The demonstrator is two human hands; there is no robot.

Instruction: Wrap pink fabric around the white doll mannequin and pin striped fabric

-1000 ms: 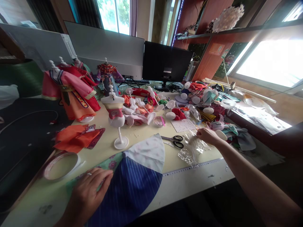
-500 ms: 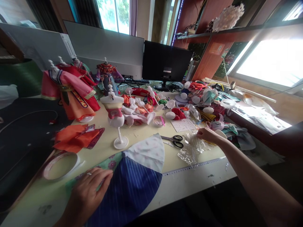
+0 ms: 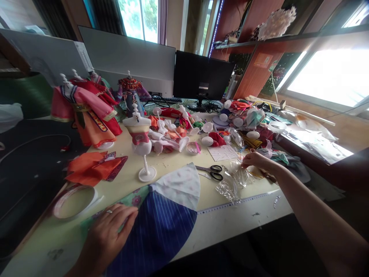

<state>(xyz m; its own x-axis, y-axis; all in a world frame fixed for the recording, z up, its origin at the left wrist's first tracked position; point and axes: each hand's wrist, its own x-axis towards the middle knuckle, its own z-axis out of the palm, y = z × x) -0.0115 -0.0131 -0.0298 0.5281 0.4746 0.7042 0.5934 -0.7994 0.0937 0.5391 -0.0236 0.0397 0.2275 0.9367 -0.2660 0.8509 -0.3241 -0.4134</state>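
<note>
My left hand [image 3: 111, 229] lies on a patchwork fabric piece [image 3: 165, 219], its fingers curled and its thumb and forefinger closed near the green part. The piece joins dark blue striped, pale printed and green floral cloth. Further right, my right hand [image 3: 258, 161] is closed at the top of a crinkled clear plastic bag [image 3: 232, 188]; its fingertips are partly hidden. Black-handled scissors [image 3: 216, 172] lie left of the bag. Behind the fabric, a small white mannequin [image 3: 141, 144] with a cream and red bodice stands upright on a round base.
A tape roll [image 3: 75, 204] and orange cloth [image 3: 93, 167] lie at left, below dressed mannequins [image 3: 86, 111]. White doll stands and scraps [image 3: 173, 132] cover the table's middle. A fabric heap [image 3: 245, 113] fills the back right. A clear ruler [image 3: 239, 202] runs along the front edge; monitors [image 3: 203, 75] stand behind.
My right hand has shifted slightly right, its fingers still at the clear plastic. My left hand and the fabric piece stay in place.
</note>
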